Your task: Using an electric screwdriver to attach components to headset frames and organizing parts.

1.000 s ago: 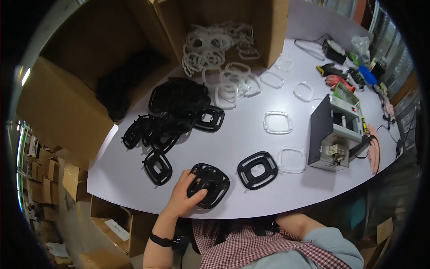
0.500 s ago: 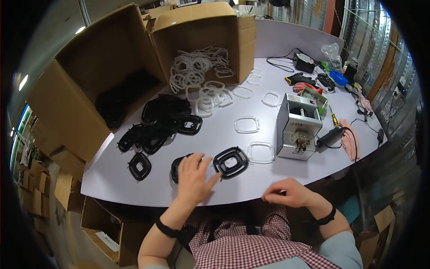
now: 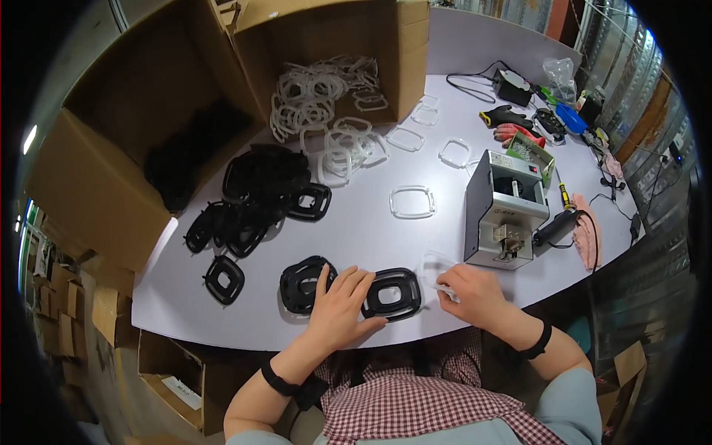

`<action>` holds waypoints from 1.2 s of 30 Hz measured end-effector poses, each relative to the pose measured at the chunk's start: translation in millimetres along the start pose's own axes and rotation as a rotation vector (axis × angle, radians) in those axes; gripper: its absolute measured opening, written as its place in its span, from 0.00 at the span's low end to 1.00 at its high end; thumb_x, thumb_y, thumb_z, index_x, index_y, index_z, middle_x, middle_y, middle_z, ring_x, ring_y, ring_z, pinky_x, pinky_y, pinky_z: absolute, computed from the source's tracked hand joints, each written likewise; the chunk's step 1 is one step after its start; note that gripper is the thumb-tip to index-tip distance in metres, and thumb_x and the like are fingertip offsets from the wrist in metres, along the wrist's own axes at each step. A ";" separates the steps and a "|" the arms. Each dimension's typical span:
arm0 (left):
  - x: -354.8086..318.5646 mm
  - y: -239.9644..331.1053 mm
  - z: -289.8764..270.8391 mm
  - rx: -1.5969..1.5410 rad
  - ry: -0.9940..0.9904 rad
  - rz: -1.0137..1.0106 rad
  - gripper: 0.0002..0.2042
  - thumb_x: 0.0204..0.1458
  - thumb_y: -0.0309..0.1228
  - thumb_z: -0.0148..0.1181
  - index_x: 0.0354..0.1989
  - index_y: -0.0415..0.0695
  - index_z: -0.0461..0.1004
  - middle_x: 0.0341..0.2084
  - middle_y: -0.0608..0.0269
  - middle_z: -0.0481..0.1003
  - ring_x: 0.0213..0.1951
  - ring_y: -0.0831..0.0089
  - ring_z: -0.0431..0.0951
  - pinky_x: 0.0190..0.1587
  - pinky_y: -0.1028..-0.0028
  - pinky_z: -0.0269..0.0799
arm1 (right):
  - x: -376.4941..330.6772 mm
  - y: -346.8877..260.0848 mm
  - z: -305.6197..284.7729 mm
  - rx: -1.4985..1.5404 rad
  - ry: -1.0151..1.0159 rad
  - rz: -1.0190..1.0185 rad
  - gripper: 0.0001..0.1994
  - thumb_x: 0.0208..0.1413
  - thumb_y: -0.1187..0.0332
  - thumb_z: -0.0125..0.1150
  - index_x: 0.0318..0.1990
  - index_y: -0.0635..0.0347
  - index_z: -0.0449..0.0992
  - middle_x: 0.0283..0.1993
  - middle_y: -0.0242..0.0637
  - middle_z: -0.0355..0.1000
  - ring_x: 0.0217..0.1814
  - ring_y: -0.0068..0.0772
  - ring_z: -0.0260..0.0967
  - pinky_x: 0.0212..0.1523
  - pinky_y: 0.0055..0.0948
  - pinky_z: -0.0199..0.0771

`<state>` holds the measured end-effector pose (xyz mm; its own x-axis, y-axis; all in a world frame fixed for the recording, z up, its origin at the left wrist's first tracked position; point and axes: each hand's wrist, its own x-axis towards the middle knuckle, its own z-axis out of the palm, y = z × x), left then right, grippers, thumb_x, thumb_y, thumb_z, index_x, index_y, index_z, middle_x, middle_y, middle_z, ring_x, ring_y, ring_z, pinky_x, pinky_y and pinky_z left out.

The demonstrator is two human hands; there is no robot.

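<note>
1. Black frames: two rounded-square black plastic frames lie flat near the table's front edge. The left frame (image 3: 302,284) sits just beside the right frame (image 3: 393,294).
2. Left hand (image 3: 340,308) lies palm down, fingers spread and extended, bridging both frames; fingertips (image 3: 363,277) rest on the right frame's inner edge, thumb over the left frame. Flat press, not a closed grasp.
3. Right hand (image 3: 475,295) is loosely curled at the table edge, fingers pinching a clear ring-shaped frame (image 3: 435,268) that lies just right of the right black frame. How tight the hold is, cannot tell.
4. Both wrists wear dark bands; a checked shirt shows at the lower edge.
5. Just beyond the right hand stands a small grey box-shaped machine (image 3: 506,215), with a dark handled tool (image 3: 555,225) beside it on a cable.
6. Another clear frame (image 3: 412,202) lies alone mid-table.
7. Left of the hands, a single small black frame (image 3: 224,279) lies apart; behind it, a heap of black frames (image 3: 256,196).
8. Farther back, a pile of clear frames (image 3: 326,119) spills from an open cardboard box (image 3: 386,44).
9. The white table (image 3: 222,319) carries gloves and small tools at its far right.
</note>
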<state>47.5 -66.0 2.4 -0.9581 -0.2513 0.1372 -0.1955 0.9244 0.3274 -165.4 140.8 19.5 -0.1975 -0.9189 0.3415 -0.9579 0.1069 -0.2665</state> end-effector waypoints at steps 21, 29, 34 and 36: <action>17.1 19.3 -2.8 0.119 0.013 -0.037 0.41 0.48 0.57 0.67 0.66 0.42 0.68 0.60 0.60 0.71 0.66 0.58 0.66 0.70 0.32 0.42 | 32.5 -16.7 34.4 0.314 -0.042 -0.193 0.08 0.53 0.71 0.66 0.38 0.61 0.75 0.58 0.49 0.72 0.60 0.53 0.71 0.61 0.48 0.71; 35.8 45.0 15.3 0.114 0.015 0.056 0.41 0.49 0.59 0.64 0.67 0.41 0.68 0.63 0.58 0.69 0.69 0.57 0.63 0.69 0.31 0.44 | 99.7 26.6 49.4 -0.259 -0.071 0.233 0.16 0.55 0.74 0.57 0.51 0.63 0.73 0.59 0.50 0.71 0.58 0.52 0.72 0.53 0.42 0.78; 3.9 1.8 -27.8 0.083 0.098 -0.158 0.46 0.45 0.58 0.70 0.69 0.43 0.64 0.65 0.54 0.67 0.71 0.54 0.59 0.70 0.31 0.42 | 96.3 56.1 63.4 -0.343 -0.020 0.197 0.03 0.50 0.75 0.60 0.33 0.61 0.73 0.34 0.40 0.72 0.41 0.45 0.74 0.36 0.41 0.79; -15.8 -32.2 -47.9 0.119 0.034 -0.353 0.50 0.39 0.55 0.76 0.70 0.43 0.62 0.66 0.52 0.66 0.70 0.50 0.61 0.71 0.34 0.45 | 95.0 49.2 59.6 -0.310 -0.015 0.142 0.03 0.49 0.75 0.61 0.32 0.60 0.73 0.32 0.40 0.71 0.39 0.45 0.74 0.36 0.41 0.78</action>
<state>79.0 -105.6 34.5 -0.8202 -0.5681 0.0673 -0.5375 0.8056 0.2490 -218.9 36.1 -14.9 -0.3326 -0.8917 0.3070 -0.9393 0.3424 -0.0232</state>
